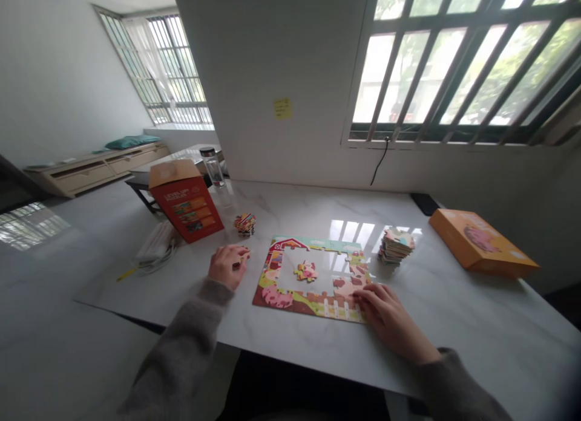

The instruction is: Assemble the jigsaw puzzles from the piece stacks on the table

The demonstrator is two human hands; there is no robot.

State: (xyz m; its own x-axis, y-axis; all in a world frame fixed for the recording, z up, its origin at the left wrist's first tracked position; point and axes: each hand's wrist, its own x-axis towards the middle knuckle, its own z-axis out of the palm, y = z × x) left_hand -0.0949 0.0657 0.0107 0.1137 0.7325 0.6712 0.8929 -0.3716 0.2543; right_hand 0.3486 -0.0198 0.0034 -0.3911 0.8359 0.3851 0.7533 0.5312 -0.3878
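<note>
Left hand [227, 265] pinches a piece [246, 252] I judge light, stiff, best edge-held; my right hand [387, 314], grip unclear, touches the puzzle [313, 303].

I am seeing the puzzle [351, 288] wearing a red barn [289, 245], white pickets [341, 310], pink and brown patches and a pale teal upper edge. The bench [313, 210] is showing white with grey veins. The carton [206, 226] is showing red, the flat box [454, 236] orange, the sticky note [282, 108] yellow, both sleeves [188, 333] grey-brown.

One head-worn view from close above the table [472, 312], forward and down, lower-right corner apparently blurred
</note>
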